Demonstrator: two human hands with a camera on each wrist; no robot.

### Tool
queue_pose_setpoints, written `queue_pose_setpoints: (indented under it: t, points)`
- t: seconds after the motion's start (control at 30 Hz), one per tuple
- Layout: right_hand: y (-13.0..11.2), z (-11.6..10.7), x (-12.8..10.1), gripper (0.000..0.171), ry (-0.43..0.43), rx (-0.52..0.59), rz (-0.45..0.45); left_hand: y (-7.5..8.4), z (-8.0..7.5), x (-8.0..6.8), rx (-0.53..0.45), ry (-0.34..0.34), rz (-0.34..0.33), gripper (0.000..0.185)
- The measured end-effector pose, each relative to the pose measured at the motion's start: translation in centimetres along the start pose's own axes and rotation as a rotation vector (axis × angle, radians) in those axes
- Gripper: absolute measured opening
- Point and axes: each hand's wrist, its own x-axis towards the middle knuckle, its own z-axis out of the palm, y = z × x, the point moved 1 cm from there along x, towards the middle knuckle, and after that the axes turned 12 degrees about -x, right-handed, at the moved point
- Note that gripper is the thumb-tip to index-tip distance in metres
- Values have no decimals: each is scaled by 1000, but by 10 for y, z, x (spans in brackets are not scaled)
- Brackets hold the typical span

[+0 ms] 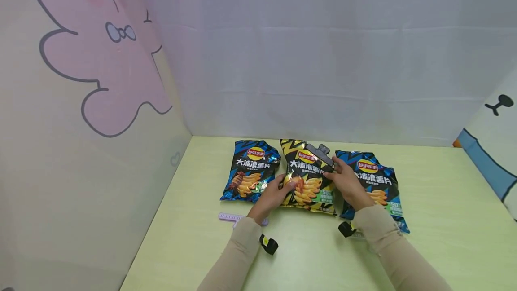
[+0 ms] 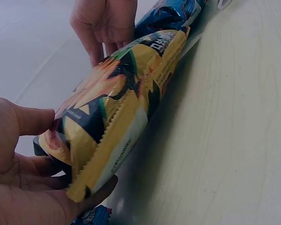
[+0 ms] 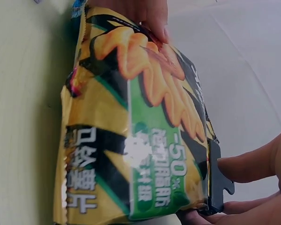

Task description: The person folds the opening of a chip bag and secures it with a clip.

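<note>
A yellow-and-black bag of potato chips (image 1: 308,187) is between both hands, and a dark grey bag clip (image 1: 320,155) sits across its top right corner. My left hand (image 1: 271,197) grips the bag's left side. In the left wrist view its thumb (image 2: 35,120) presses the front while other fingers go underneath. On the opposite side, my right hand (image 1: 350,183) holds the upper right edge, fingertips right at the clip's end. The right wrist view shows those fingers (image 3: 253,164) around the dark clip (image 3: 216,176) and bag edge.
Blue chip bags lie on either side, one at left (image 1: 252,169) and one at right (image 1: 377,178), partly behind the right hand. A purple clip (image 1: 230,216) lies on the pale table (image 1: 181,246) near the left wrist. A curtain wall (image 1: 323,80) stands behind the table.
</note>
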Motion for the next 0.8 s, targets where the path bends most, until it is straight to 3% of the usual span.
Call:
queue_pose_setpoints:
  t: [0.8]
  points:
    - [2,7,3,76,24,31,13,-2,2,0,-27,-35,25,63]
